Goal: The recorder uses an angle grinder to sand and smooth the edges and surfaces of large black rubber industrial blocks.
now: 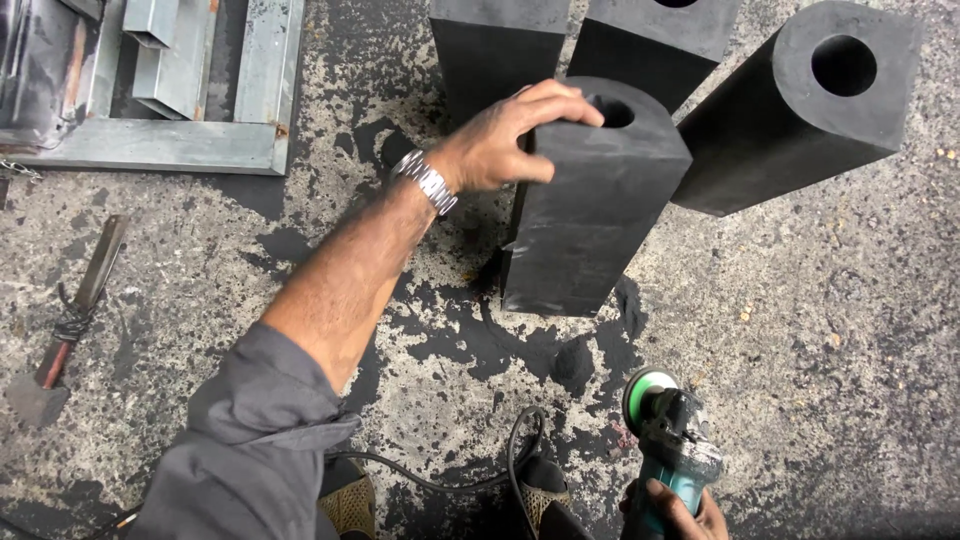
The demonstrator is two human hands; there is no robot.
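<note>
Block (590, 215) is being gripped at its top by left hand (505, 145), grinder (665, 440) being clasped in right hand (685, 515); tipping risked if tugged.

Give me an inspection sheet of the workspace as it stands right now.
Surface: rough concrete floor, stained with black patches.
Job's things: upright black block with a round hole in its top; angle grinder, green disc facing up.
Clutter: three more black blocks behind, one leaning; a scraper lying at the left.
Hands: left hand grips the block's top edge, a watch on the wrist; right hand is wrapped around the grinder's body, fingers closed.
Cables: black cord loops across the floor by the feet.
Surroundings: grey metal frame at the upper left.
</note>
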